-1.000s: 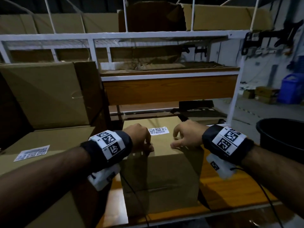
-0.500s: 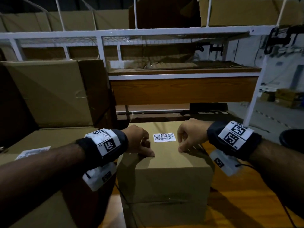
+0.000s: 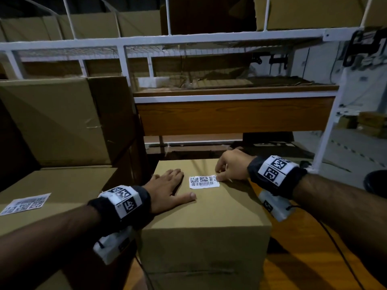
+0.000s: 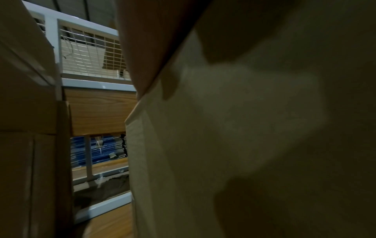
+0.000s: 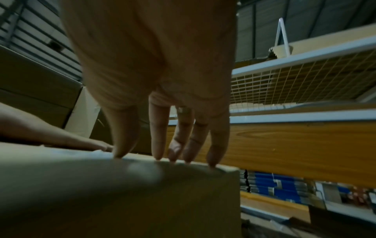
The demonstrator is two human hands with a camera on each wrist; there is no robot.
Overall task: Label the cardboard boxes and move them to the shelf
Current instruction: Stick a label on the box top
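Note:
A brown cardboard box (image 3: 205, 222) stands on the wooden table in front of me. A white barcode label (image 3: 204, 181) lies on its top. My left hand (image 3: 169, 189) rests flat on the box top, left of the label, fingers spread. My right hand (image 3: 228, 167) presses the label's right edge with its fingertips. In the right wrist view the right hand's fingers (image 5: 160, 145) stand nearly straight, tips down on the box top (image 5: 101, 185), with the left hand (image 5: 61, 136) beyond. The left wrist view shows only the box side (image 4: 244, 128) and the left palm (image 4: 152, 40).
A wide low box (image 3: 62, 185) on the left carries another label (image 3: 25, 204), with a big box (image 3: 52, 122) stacked behind it. The white metal shelf (image 3: 188, 38) with a wooden board (image 3: 230, 116) stands behind. A black bin (image 3: 374, 183) is at right.
My left hand has uncurled and now lies flat on the box top. My right hand has shifted onto the label's right edge. The head view has moved closer.

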